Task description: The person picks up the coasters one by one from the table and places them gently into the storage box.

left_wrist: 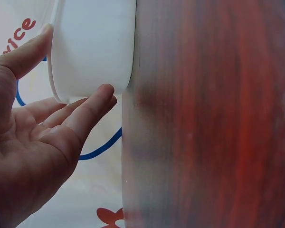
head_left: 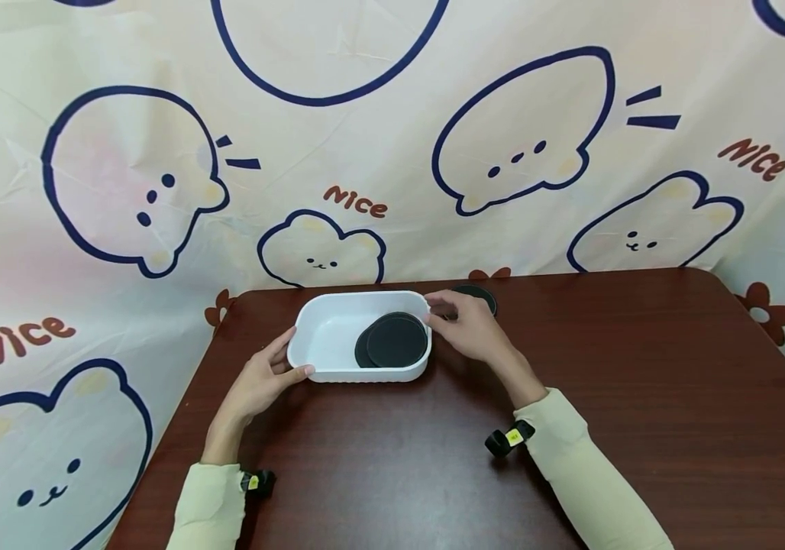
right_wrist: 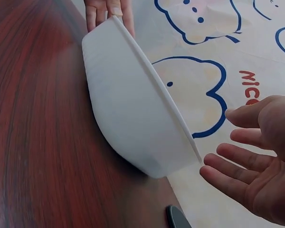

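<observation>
A white plastic basin (head_left: 337, 376), oblong with rounded corners, sits near the table's back edge in the head view. Inside its right half, two flat black discs (head_left: 397, 341) overlap. My left hand (head_left: 260, 380) grips the basin's left end, thumb at the front rim and fingers along the outer side; the left wrist view shows these fingers (left_wrist: 92, 111) against its end wall. At the right end is my right hand (head_left: 468, 325), its fingertips right at the rim. In the right wrist view its fingers (right_wrist: 232, 178) are loosely spread, with nothing between them and the thumb.
Another black disc (head_left: 480, 296) lies on the table behind my right hand, partly hidden by it. The brown wooden table (head_left: 392, 473) ends just behind the basin, where a printed cloth (head_left: 502, 237) hangs. Each sleeve carries a small black wrist device (head_left: 511, 438).
</observation>
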{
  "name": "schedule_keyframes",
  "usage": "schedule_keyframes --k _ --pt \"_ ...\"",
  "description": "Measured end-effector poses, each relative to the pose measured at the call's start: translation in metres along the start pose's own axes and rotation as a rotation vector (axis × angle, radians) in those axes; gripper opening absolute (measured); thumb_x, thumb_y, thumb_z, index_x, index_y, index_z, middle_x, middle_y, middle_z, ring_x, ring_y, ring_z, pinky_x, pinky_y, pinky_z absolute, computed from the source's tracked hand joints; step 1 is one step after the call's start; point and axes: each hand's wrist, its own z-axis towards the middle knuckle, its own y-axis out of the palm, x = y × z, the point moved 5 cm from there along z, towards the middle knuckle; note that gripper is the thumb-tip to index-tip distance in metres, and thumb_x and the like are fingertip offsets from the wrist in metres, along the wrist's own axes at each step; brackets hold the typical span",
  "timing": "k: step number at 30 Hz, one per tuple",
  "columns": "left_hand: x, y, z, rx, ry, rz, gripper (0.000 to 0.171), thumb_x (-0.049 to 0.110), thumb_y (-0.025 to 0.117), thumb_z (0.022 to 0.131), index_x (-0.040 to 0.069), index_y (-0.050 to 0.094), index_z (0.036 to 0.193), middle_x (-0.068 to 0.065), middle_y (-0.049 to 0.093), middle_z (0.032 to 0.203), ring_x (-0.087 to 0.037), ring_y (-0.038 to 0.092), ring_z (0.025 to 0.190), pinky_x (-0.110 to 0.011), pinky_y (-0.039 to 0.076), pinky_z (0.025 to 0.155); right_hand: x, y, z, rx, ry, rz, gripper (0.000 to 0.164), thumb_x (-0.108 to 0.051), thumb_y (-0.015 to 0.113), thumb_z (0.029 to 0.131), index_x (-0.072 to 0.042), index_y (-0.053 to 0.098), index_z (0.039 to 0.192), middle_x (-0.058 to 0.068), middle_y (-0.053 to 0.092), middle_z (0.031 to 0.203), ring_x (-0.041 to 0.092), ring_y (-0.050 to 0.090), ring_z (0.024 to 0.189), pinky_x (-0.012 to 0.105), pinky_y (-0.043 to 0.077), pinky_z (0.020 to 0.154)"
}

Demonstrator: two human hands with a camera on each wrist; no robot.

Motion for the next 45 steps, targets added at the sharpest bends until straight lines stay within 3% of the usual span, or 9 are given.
schedule_keyframes --k 7,18,26,31,35,42,45 --pt "-0.003 0.0 0.0 -0.001 -0.013 0.001 0.094 0.025 0.079 0.1 0.012 0.02 0.173 -0.026 0.038 0.171 -0.042 0.058 0.144 -0.048 0.055 0.109 0.013 -0.017 -0.009 0.001 0.047 -0.008 0.047 -0.026 0.073 0.104 -0.01 0.065 0.147 0.011 0.069 0.146 0.03 0.07 0.132 0.052 0.058 0.108" --pt "-0.004 0.0 -0.002 0.002 -0.023 0.004 0.094 0.025 0.079 0.1 0.013 0.021 0.173 -0.024 0.038 0.171 -0.042 0.058 0.145 -0.048 0.055 0.109 0.039 -0.043 -0.02 -0.013 0.065 0.029 0.047 -0.026 0.07 0.106 -0.007 0.062 0.149 0.016 0.067 0.147 0.034 0.071 0.129 0.054 0.059 0.106" --pt "-0.003 0.0 -0.002 0.005 -0.015 0.005 0.094 0.025 0.079 0.1 0.012 0.021 0.173 -0.024 0.039 0.17 -0.041 0.058 0.145 -0.045 0.057 0.108 0.058 -0.057 -0.034 -0.073 0.129 0.16 0.055 -0.027 0.068 0.107 -0.001 0.054 0.154 0.024 0.062 0.151 0.039 0.069 0.13 0.052 0.06 0.104" --pt "-0.002 0.0 -0.001 0.005 -0.015 0.009 0.094 0.025 0.079 0.1 0.012 0.021 0.173 -0.025 0.039 0.17 -0.041 0.058 0.145 -0.047 0.057 0.108 0.069 -0.069 -0.041 -0.068 0.149 0.051 0.058 -0.033 0.067 0.108 -0.006 0.052 0.157 0.02 0.061 0.154 0.038 0.064 0.138 0.056 0.057 0.109" --pt "-0.002 0.0 0.0 0.002 -0.014 0.004 0.094 0.025 0.079 0.1 0.012 0.021 0.173 -0.025 0.037 0.171 -0.042 0.056 0.146 -0.047 0.056 0.109 0.077 -0.076 -0.044 -0.092 0.169 -0.054 0.068 -0.041 0.066 0.107 -0.009 0.044 0.163 0.018 0.053 0.162 0.041 0.052 0.15 0.064 0.049 0.116" --pt "-0.002 0.0 0.0 0.002 -0.007 0.0 0.093 0.025 0.079 0.1 0.011 0.022 0.172 -0.026 0.039 0.17 -0.042 0.058 0.145 -0.046 0.057 0.107 0.083 -0.081 -0.046 -0.148 0.194 -0.118 0.087 -0.05 0.063 0.107 -0.008 0.024 0.171 0.021 0.03 0.176 0.047 0.029 0.162 0.069 0.031 0.126" --pt "-0.002 0.0 0.0 0.003 -0.003 0.003 0.094 0.025 0.079 0.1 0.011 0.022 0.172 -0.025 0.04 0.17 -0.042 0.058 0.144 -0.046 0.057 0.107 0.083 -0.08 -0.045 -0.162 0.193 -0.123 0.091 -0.052 0.063 0.106 -0.008 0.019 0.172 0.023 0.025 0.177 0.048 0.027 0.163 0.069 0.029 0.127"
